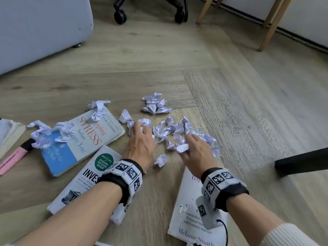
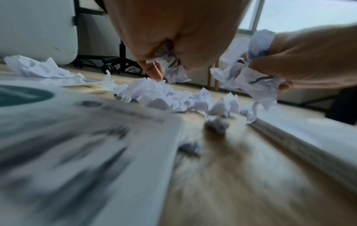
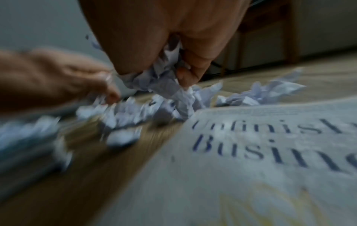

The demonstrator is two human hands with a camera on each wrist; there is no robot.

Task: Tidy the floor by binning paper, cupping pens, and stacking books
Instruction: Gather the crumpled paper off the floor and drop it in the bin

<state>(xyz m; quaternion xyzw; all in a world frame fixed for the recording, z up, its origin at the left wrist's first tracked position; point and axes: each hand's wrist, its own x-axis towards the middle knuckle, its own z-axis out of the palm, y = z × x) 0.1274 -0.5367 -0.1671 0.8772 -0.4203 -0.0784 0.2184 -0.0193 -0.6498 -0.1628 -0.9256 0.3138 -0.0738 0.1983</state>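
Hands both down in the crumpled white paper scraps (image 1: pixel 168 130) strewn on the wooden floor (image 1: pixel 230 103) at twelve o'clock, left hand (image 1: pixel 140 141) and right hand (image 1: pixel 197 150) each clutching wads, featherlight, squashy, best scooped in bunches.

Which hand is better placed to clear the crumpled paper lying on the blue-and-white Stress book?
Left. The left hand works right beside the blue-and-white Stress book with crumpled white paper on it; the right hand, gripping paper, sits farther away.
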